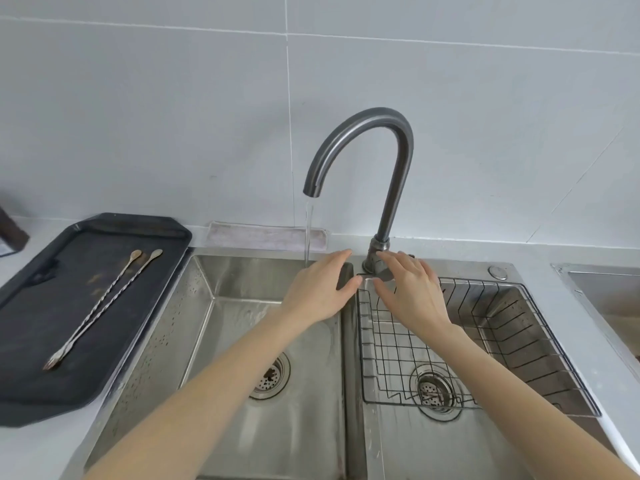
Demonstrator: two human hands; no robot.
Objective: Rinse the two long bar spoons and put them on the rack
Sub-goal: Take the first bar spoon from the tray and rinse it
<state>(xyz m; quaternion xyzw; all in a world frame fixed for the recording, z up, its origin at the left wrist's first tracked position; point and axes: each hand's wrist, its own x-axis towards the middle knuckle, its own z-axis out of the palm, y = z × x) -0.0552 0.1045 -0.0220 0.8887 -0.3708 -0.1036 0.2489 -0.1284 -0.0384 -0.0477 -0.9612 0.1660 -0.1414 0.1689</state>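
My left hand [317, 289] hangs flat, fingers relaxed, holding nothing; my right hand [412, 289] rests straight-fingered on the faucet lever [381, 273]. Both bar spoons [104, 306] lie untouched on the dark tray [41, 386], far left; the wire rack [502, 341] sits in the right basin.

My forearms are showing bare right up to the frame's lower edge, with no sleeve covering either one. My left hand [320, 289] and right hand [412, 292] are wearing no gloves, rings or watch. My fingernails are looking short and unpainted.
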